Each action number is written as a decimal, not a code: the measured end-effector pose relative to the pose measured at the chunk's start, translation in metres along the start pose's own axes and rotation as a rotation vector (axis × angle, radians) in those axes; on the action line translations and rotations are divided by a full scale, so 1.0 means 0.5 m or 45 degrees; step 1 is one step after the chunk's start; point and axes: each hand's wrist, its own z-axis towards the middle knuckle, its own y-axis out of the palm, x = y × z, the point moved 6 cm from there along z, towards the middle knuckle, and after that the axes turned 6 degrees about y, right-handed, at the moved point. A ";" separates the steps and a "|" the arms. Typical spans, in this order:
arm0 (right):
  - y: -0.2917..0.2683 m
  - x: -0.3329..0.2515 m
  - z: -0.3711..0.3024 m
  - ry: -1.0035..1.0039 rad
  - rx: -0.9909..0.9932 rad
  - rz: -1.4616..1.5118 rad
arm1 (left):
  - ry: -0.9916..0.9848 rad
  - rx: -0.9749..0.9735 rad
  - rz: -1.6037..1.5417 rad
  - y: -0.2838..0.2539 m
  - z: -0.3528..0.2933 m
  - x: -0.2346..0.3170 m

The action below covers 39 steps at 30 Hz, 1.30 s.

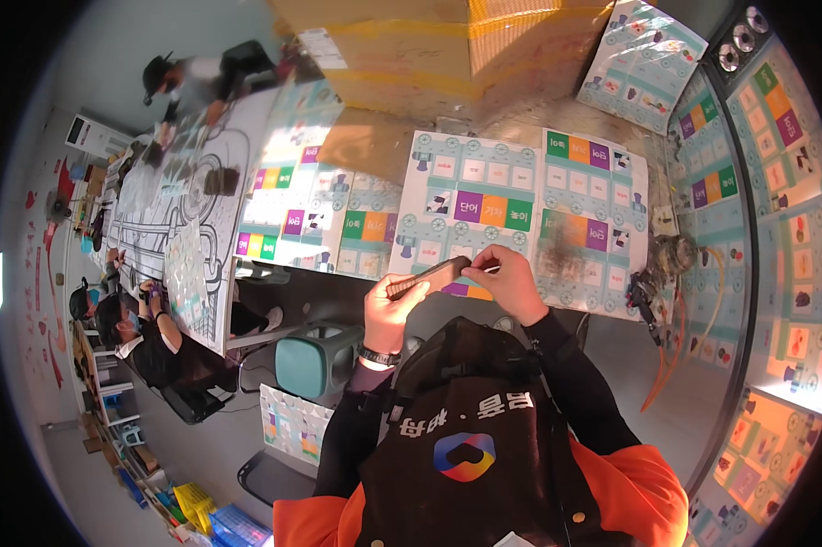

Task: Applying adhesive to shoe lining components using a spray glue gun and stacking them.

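Note:
A narrow brown block (438, 275) with a dark end and a ribbed side is held in front of my chest, above the near edge of the table. My left hand (389, 312) grips it from the left, thumb along its near side and fingers behind. With thumb and forefinger pinched together, my right hand (511, 281) touches the block's dark right end. Whether anything small sits between those fingertips is too fine to tell. Just beyond both hands lies a printed sheet (470, 173) with pale blue train pictures and purple, orange and green squares.
Large cardboard boxes (402, 46) stand at the table's far side. A black-handled tool with orange hoses (646, 305) hangs at the right edge, by a wall of printed sheets (775, 164). A teal stool (313, 366) stands lower left. Other people sit at a long table (215, 301) farther left.

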 end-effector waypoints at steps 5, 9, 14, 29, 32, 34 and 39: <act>0.025 -0.027 -0.006 -0.053 0.024 0.182 | 0.031 0.024 0.026 -0.014 -0.008 0.002; 0.032 -0.018 -0.006 -0.048 0.013 0.097 | 0.017 0.081 0.048 -0.023 -0.017 0.000; 0.039 -0.022 -0.015 -0.004 0.004 0.026 | -0.027 0.163 0.075 -0.053 -0.029 -0.021; 0.106 -0.085 -0.058 -0.319 -0.127 -0.028 | -0.029 0.110 -0.039 -0.092 -0.081 -0.004; 0.117 -0.092 -0.061 -0.452 -0.135 0.069 | -0.006 0.068 -0.068 -0.093 -0.087 0.006; 0.131 -0.087 -0.060 -0.369 -0.250 0.203 | -0.030 0.056 -0.104 -0.094 -0.094 0.012; 0.155 -0.073 -0.066 -0.115 -0.449 0.358 | -0.066 0.033 -0.187 -0.108 -0.103 0.001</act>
